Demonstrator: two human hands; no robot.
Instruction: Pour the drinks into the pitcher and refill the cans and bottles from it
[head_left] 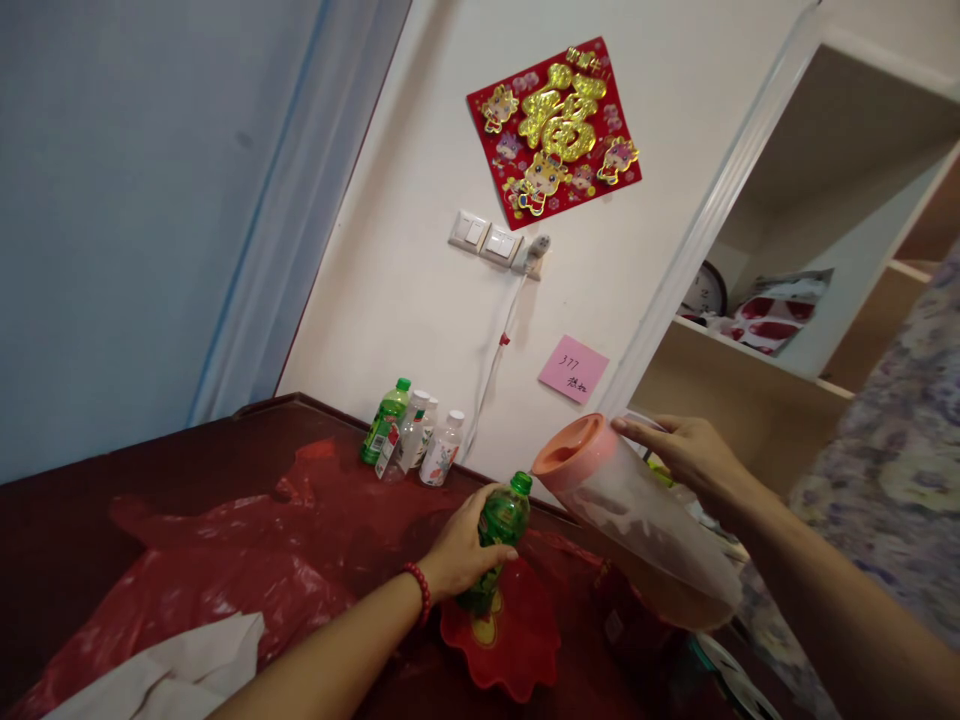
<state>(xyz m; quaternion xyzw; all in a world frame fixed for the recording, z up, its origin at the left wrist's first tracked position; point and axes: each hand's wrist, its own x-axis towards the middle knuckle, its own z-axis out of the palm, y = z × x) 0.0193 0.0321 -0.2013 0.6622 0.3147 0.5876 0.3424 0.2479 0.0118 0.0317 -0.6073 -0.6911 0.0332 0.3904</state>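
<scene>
Your left hand (459,552) grasps one green bottle (504,518) above the red dish (523,655) on the table (52,515); your right hand (694,455) holds the pitcher (645,525), tilted left, its orange lid (571,450) near the bottle's mouth.

The left grip (461,552) hides the middle of the held green bottle (506,518); whether its base touches the red dish (521,650) cannot be told. Right of that bottle, most fingers of the right grip (691,452) are lost behind the pitcher (645,520). Farther right, the floral fabric (885,450) and a teal-rimmed container (731,675) are cropped. Left of the bottle, the white cloth (180,670) is cut off below. Above right, cabinet framing covers part of the clock (706,288).
</scene>
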